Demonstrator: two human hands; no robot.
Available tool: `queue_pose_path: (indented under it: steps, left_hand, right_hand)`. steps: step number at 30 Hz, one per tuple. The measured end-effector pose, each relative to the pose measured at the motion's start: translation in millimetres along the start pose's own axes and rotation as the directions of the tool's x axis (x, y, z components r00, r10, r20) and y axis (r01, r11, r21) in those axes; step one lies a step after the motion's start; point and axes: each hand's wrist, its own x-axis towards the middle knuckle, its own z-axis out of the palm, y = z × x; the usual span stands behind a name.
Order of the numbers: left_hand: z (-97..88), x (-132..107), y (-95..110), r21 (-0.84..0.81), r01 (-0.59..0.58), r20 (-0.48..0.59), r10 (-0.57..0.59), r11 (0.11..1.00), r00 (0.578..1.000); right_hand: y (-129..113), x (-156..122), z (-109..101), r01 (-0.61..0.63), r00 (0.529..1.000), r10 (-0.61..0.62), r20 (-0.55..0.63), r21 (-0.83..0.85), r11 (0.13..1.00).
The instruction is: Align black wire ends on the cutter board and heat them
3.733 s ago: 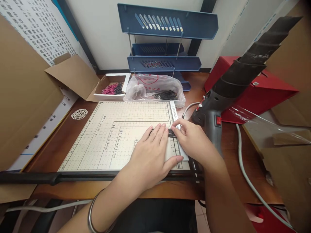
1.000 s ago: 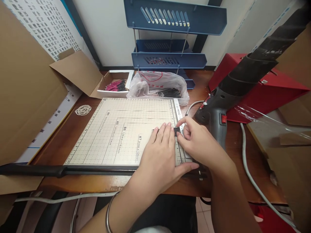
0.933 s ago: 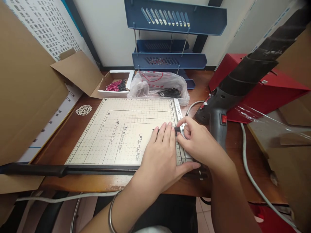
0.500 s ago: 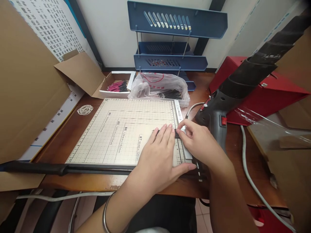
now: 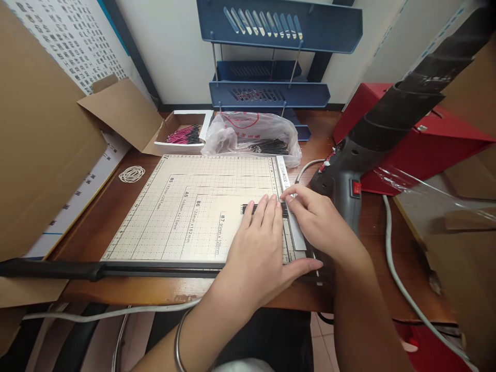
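Note:
A paper trimmer [image 5: 151, 222] with a cream gridded board lies in front of me. My left hand [image 5: 258, 240] lies flat on the board, fingers stretched out over a row of thin black strips [image 5: 245, 208], whose left ends show beside my index finger. Their right ends reach the trimmer's metal guide [image 5: 294, 232]. My right hand [image 5: 320, 217] is at that guide, thumb and index finger pinched close by the strips' right ends; anything between the fingertips is hidden. The trimmer's black handle [image 5: 50, 269] lies low along the front edge, to the left.
Behind the board are a small box [image 5: 165, 139] of pink-and-black pieces and a plastic bag [image 5: 220, 137] holding black strips. A blue rack [image 5: 321, 95] stands behind. Rubber bands [image 5: 132, 174] lie left. A heat gun [image 5: 352, 155] and red box [image 5: 457, 124] stand right.
The whole view has shifted slightly. My left hand has slid a little to the right, showing more of the strips' left ends. My right fingertips have moved slightly up the guide.

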Motion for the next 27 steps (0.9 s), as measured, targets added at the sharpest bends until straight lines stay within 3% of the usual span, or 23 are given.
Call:
queue_pose_path:
  steps: [4, 18, 27]
  left_hand:
    - [-1.2, 3.1, 4.3, 0.013, 0.027, 0.014, -0.027, 1.000, 1.000]
    - [-1.2, 1.6, 1.5, -0.023, 0.008, 0.001, -0.008, 1.000, 1.000]
    - [0.9, 4.8, 8.8, -0.052, 0.094, -0.013, -0.095, 0.994, 0.995]
  right_hand:
    - [3.3, 1.8, 1.5, -0.006, 0.999, 0.008, -0.046, 0.051, 0.999]
    - [6.2, 4.5, 5.3, 0.026, 1.000, -0.025, -0.013, 0.069, 0.997]
    - [8.0, 6.0, 7.0, -0.008, 1.000, 0.010, -0.027, 0.070, 0.998]
